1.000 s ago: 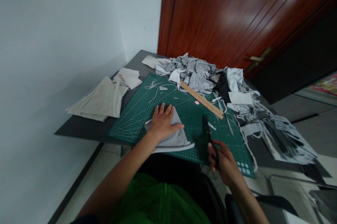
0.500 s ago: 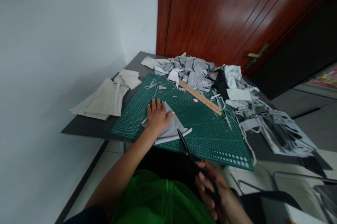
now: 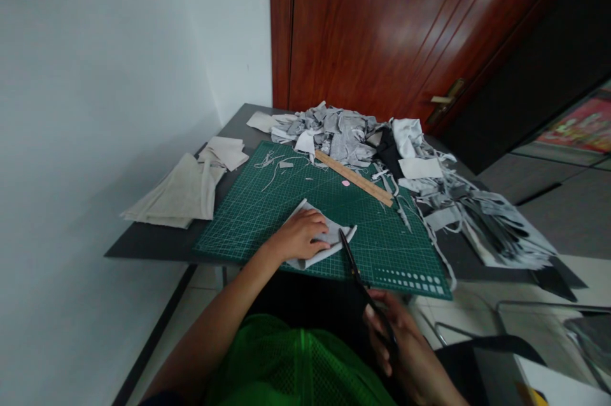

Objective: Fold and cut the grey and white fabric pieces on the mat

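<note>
My left hand [image 3: 301, 235] is on a light grey piece of cloth [image 3: 337, 228], its fingers bent over the fabric and the thumb pressing near the front edge. Part of the cloth is hidden under the palm. A pair of black-handled scissors [image 3: 352, 261] is in my right hand [image 3: 398, 336], fingers through and around the handles. The blades point up and away from me, with their tips at the cloth's right end. Whether the blades are touching or cutting the fabric I cannot make out. Under the cloth lies a green cutting mat [image 3: 248, 215].
A wooden ruler [image 3: 353, 178] lies across the mat, beside a small pink piece [image 3: 345, 183]. Grey fabric scraps [image 3: 334, 129] are heaped at the back. Beige cloth [image 3: 176, 196] lies at the left, stacked grey strips [image 3: 506, 228] at the right.
The cloth has turned and shifted right under my left hand, whose spread fingers have now curled. My right hand has moved slightly right with the scissors. The view has tilted a little.
</note>
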Available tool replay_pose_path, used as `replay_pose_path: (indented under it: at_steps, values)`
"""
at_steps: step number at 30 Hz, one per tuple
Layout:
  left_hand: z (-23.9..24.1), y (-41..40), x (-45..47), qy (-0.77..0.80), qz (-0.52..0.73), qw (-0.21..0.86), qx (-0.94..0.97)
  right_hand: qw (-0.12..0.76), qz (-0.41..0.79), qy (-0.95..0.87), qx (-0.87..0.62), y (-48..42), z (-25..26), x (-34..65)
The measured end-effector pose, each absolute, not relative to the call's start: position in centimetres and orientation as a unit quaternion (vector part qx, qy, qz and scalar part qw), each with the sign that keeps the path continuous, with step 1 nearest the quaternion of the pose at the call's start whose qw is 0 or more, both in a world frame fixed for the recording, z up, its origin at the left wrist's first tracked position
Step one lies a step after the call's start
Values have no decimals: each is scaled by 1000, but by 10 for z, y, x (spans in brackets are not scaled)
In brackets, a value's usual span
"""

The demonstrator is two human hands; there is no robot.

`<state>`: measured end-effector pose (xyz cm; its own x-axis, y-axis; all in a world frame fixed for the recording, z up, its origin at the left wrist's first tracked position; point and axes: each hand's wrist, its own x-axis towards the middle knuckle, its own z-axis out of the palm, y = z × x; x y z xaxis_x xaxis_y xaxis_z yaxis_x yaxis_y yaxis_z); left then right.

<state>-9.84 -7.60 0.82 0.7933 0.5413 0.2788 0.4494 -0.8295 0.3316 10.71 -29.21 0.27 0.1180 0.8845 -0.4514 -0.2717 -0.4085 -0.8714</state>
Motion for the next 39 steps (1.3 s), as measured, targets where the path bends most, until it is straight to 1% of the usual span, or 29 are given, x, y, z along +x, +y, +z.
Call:
replay_pose_path:
  at_steps: [5,10,11,13,16,17,19,23,27,30,32,35,38,39]
  values:
    - [13,-81,-101,367,178,69,910,457,577,-326,-593,-288,-4,105]
    - [14,-102,-87,470,145,27,870,410,530,-418,-613,-279,-12,127]
    - [11,-106,-82,494,140,22,858,394,502,-448,-627,-273,-12,135]
    - [5,-111,-75,524,134,17,841,371,371,-533,-663,-257,-10,155]
    - [-4,-115,-68,549,136,21,824,272,178,-621,-713,-228,-5,184]
    - [-6,-115,-67,555,143,18,819,248,146,-630,-721,-218,-4,192]
    - [-9,-116,-66,565,163,2,809,219,122,-646,-721,-199,-1,205]
    - [-14,-118,-67,574,185,-22,797,229,84,-689,-682,-171,0,224]
    - [-18,-116,-68,570,189,-13,799,254,107,-679,-681,-160,-2,222]
    - [-19,-115,-69,561,195,7,804,319,156,-635,-686,-169,-4,195]
    - [-19,-115,-70,554,203,24,807,381,238,-603,-659,-181,-4,167]
    - [-19,-112,-73,539,232,66,807,486,431,-548,-527,-199,-2,118]
    - [-23,-106,-76,526,301,159,779,549,549,-447,-445,-198,1,73]
    - [-24,-104,-77,527,337,200,754,555,579,-415,-429,-193,2,61]
